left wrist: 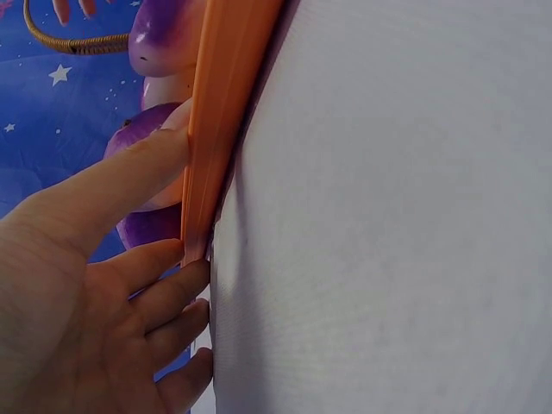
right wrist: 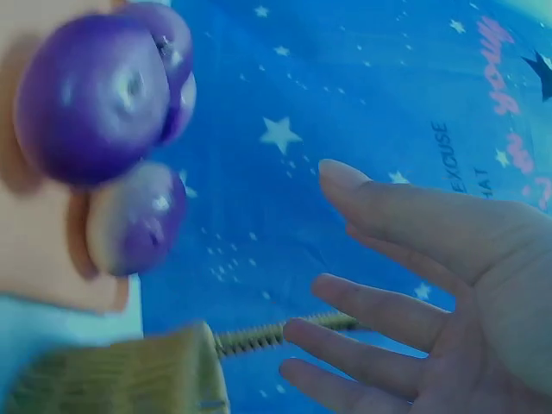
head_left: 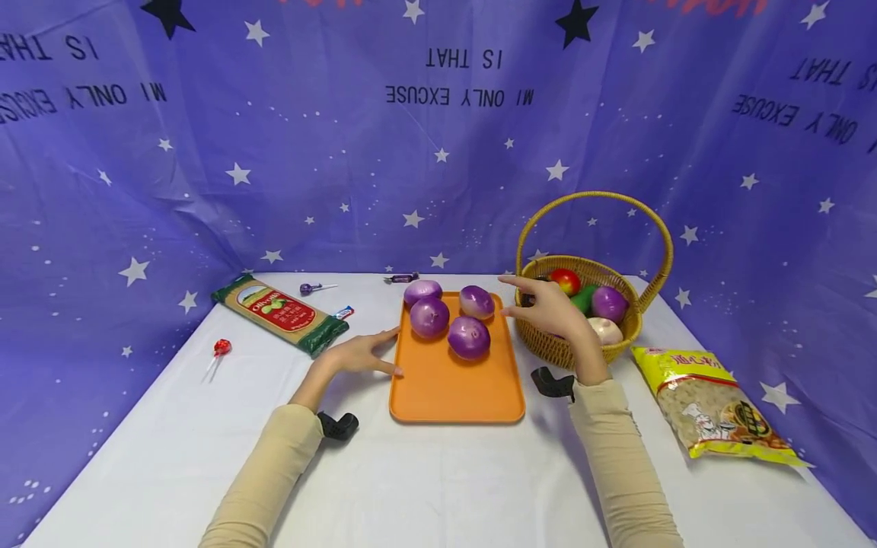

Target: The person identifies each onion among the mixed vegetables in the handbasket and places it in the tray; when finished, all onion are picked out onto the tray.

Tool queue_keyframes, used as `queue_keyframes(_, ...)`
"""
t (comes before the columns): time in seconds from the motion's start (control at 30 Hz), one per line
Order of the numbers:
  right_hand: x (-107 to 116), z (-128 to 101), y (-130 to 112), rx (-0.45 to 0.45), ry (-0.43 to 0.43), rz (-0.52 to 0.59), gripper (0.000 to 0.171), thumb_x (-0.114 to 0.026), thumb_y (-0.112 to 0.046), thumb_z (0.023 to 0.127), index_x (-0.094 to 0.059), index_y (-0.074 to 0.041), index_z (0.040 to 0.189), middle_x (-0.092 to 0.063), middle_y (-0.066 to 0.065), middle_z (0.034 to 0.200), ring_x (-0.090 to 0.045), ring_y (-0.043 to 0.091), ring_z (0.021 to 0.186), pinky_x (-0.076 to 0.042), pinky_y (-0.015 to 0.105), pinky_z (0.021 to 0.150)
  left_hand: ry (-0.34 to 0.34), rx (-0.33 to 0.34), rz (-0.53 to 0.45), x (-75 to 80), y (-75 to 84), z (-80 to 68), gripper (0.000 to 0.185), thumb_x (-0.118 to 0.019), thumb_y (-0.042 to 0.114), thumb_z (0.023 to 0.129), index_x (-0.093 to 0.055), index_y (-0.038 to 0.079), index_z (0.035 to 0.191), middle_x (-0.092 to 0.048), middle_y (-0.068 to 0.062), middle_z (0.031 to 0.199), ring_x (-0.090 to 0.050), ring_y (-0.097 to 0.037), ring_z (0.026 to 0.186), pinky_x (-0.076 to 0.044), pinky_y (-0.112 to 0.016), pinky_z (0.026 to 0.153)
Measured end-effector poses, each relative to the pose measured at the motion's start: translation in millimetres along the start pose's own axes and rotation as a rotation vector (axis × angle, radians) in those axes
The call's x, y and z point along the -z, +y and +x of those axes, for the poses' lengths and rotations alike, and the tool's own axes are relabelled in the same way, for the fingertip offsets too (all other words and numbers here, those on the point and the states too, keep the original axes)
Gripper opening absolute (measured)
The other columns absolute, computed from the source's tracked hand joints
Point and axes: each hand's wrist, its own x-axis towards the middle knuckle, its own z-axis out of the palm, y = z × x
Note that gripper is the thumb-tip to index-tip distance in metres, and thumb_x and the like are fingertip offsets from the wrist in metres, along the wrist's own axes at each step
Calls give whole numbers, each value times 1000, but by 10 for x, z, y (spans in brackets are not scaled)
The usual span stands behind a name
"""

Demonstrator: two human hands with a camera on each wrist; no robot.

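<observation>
An orange tray [head_left: 455, 396] lies on the table with several glossy purple-and-white round vegetables [head_left: 469, 338] toward its far end. My left hand [head_left: 359, 352] is at the tray's left edge. In the left wrist view its thumb [left wrist: 129, 177] lies over the rim, while the fingers reach along the outer side. Hovering between the tray and a wicker basket [head_left: 548, 346], my right hand [head_left: 548, 307] has its fingers extended and holds nothing. The right wrist view shows that palm bare, with the purple vegetables [right wrist: 95, 99] off to one side.
The tall-handled basket, at the right, contains a red fruit [head_left: 566, 281] and other produce. Beyond it lies a yellow pasta bag [head_left: 715, 407]. A green-ended packet [head_left: 281, 312], a red lollipop [head_left: 222, 348] and a purple lollipop [head_left: 306, 289] are on the left. A wrapped candy [head_left: 403, 278] sits behind the tray.
</observation>
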Motion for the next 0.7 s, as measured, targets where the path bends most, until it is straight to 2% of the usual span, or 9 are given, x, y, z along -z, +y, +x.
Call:
queue_keyframes(0.1,116,-68,55,-22,9,15,58,-74,-23,87,-53,-13,140,-57,19,131,-59,39,102,-49,45,76,0,7,6,3,8,4,97,-73,52,80,-23,17,155,-29,-15,155,-29,-39,139,-26,-53,112)
queue_keyframes(0.13,138,-82,80,-19,11,7,58,-74,-22,87,-53,-12,140,-58,20,130,-58,38,109,-50,45,78,1,10,6,6,11,3,97,-73,52,80,-23,17,155,-29,-14,155,-29,-39,139,-26,-52,112)
queue_keyframes(0.23,175,-129,162,-26,-8,-21,58,-75,-23,86,-53,-11,139,-63,20,121,-55,39,116,-52,45,81,-1,9,10,15,19,-3,96,-74,51,80,-23,16,155,-29,-15,155,-29,-39,139,-26,-52,112)
queue_keyframes(0.27,181,-148,188,-34,-14,-38,58,-75,-23,86,-54,-10,139,-65,19,117,-58,38,112,-52,43,80,-4,8,8,17,22,-4,96,-74,50,80,-23,16,155,-28,-14,155,-29,-39,139,-25,-52,112)
queue_keyframes(0.37,199,-213,262,-59,-48,-82,58,-75,-23,86,-54,-11,138,-66,16,95,-62,33,84,-49,39,70,-6,-2,10,19,23,-6,96,-73,50,81,-23,15,155,-28,-15,155,-29,-39,139,-26,-53,112)
queue_keyframes(0.5,238,-288,336,-56,-65,-116,55,-74,-21,86,-56,-9,136,-66,20,100,-61,35,82,-51,47,78,-2,1,4,19,22,-1,96,-73,50,81,-23,16,155,-29,-15,155,-29,-39,139,-26,-53,112)
queue_keyframes(0.53,251,-303,349,-55,-72,-123,54,-74,-21,86,-56,-9,135,-67,18,97,-61,32,80,-51,46,79,-2,2,2,17,24,-1,96,-73,50,81,-23,16,155,-29,-15,155,-29,-39,139,-26,-53,112)
queue_keyframes(0.6,274,-332,375,-47,-78,-132,50,-73,-20,87,-58,-7,133,-68,17,105,-62,29,84,-50,47,82,-2,7,-4,10,24,2,96,-73,50,81,-23,17,155,-28,-15,155,-28,-39,139,-25,-53,112)
queue_keyframes(0.7,302,-368,420,-62,-112,-134,48,-72,-22,89,-59,-6,132,-67,13,96,-53,20,69,-46,39,75,-6,6,0,0,20,9,96,-73,51,81,-23,17,155,-28,-15,155,-28,-40,139,-25,-54,112)
